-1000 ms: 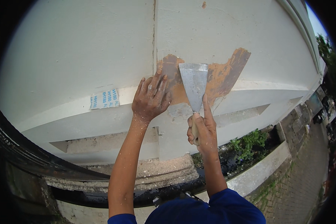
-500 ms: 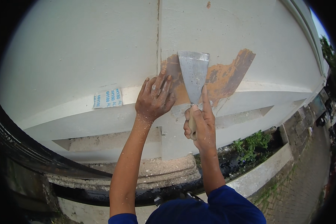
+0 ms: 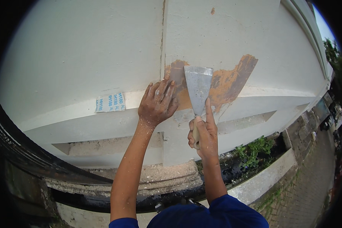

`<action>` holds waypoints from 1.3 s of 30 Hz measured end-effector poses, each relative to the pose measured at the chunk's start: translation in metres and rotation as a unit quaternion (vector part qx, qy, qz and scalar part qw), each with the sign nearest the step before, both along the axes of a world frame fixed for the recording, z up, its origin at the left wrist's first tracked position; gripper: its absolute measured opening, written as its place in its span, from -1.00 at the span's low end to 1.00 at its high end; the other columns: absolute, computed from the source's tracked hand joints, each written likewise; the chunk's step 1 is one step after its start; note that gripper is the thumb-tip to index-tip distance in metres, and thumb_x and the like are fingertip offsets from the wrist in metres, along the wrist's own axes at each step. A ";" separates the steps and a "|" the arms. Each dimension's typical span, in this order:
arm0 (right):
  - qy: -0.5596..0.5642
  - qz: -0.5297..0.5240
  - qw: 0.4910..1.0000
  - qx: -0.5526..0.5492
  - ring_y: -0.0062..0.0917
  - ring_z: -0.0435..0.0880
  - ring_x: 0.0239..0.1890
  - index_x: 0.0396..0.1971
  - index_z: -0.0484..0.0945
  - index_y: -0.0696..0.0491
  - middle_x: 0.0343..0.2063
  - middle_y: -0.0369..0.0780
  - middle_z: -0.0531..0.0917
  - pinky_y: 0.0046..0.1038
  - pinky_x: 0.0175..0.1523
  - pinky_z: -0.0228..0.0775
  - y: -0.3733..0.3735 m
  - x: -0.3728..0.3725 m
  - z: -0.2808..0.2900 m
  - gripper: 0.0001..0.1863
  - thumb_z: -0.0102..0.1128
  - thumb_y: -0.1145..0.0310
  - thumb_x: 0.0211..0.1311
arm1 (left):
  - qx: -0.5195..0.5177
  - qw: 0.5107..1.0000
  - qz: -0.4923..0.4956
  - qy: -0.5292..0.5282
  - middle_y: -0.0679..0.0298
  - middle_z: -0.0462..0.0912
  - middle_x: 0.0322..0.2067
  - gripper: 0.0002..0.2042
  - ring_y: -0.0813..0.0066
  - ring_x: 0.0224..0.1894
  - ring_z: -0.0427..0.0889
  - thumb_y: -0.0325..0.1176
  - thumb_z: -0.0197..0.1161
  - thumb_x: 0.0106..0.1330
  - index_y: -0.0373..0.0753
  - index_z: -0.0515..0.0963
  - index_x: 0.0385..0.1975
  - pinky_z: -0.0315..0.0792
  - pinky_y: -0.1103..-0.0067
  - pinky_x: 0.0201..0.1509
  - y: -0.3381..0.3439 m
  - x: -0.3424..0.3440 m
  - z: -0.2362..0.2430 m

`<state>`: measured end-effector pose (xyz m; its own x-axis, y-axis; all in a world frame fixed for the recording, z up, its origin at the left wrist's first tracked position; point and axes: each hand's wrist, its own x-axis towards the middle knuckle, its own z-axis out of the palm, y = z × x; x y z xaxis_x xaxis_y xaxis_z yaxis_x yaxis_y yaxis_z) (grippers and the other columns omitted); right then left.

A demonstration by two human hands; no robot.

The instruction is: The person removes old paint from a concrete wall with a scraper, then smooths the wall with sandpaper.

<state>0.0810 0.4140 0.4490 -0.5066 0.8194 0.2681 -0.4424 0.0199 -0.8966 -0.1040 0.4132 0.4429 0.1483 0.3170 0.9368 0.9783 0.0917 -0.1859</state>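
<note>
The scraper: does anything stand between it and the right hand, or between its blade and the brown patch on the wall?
Nothing visible does. The right hand holds the scraper; its blade overlaps the brown patch in view, though contact is unclear. The left hand is left of the blade, not between.

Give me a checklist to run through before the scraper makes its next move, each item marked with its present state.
1. Scraper held by its handle: ok, the right hand grips it, index finger stretched along the blade.
2. Left hand out from under the blade: ok, it is to the left with a gap between.
3. Hands gloved: not ok, both are bare.
4. Blade edge pressed on the wall: cannot tell from this view.
5. Brown patch even in colour: not ok, it is mottled orange and grey-brown.
6. Printed paper piece clear of the blade: ok, it lies beyond the left hand.
</note>
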 end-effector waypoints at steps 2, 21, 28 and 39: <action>0.000 -0.006 1.000 0.015 -0.79 0.29 -0.81 0.33 -0.19 -0.04 -0.62 -0.33 0.41 -0.71 -0.81 0.11 0.001 -0.005 0.013 -0.37 -0.17 0.36 0.33 | 0.003 1.000 -0.003 -0.001 0.21 0.34 0.15 -0.56 0.30 -0.10 0.51 -0.20 0.20 0.03 -0.22 0.49 -0.05 0.46 0.33 -0.01 0.003 -0.003 0.007; 0.001 0.017 1.000 -0.007 -0.76 0.32 -0.81 0.33 -0.19 -0.10 -0.60 -0.29 0.42 -0.69 -0.82 0.13 0.005 0.004 0.005 -0.37 -0.17 0.33 0.34 | 0.013 1.000 -0.013 0.009 0.15 0.32 0.15 -0.55 0.27 -0.12 0.52 -0.26 0.19 0.01 -0.28 0.48 -0.05 0.47 0.36 -0.04 0.002 -0.004 0.003; 0.005 0.010 1.000 -0.001 -0.78 0.30 -0.80 0.33 -0.17 -0.05 -0.61 -0.33 0.41 -0.70 -0.80 0.13 0.008 0.007 -0.002 -0.38 -0.19 0.38 0.33 | 0.011 1.000 -0.017 0.010 0.15 0.35 0.13 -0.56 0.25 -0.13 0.53 -0.26 0.20 0.01 -0.28 0.48 -0.06 0.48 0.37 -0.06 0.004 -0.002 0.008; 0.016 -0.003 1.000 -0.008 -0.78 0.28 -0.81 0.33 -0.18 -0.07 -0.63 -0.33 0.40 -0.70 -0.80 0.12 0.005 0.002 0.003 -0.38 -0.18 0.37 0.34 | -0.002 1.000 -0.010 0.014 0.04 0.38 0.09 -0.53 0.20 -0.07 0.54 -0.28 0.21 -0.02 -0.30 0.46 -0.04 0.47 0.40 -0.04 0.002 0.002 0.006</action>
<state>0.0830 0.4188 0.4525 -0.4923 0.8270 0.2714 -0.4711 0.0091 -0.8820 -0.1025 0.4147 0.4484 0.1809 0.3171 0.9310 0.9743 0.0714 -0.2136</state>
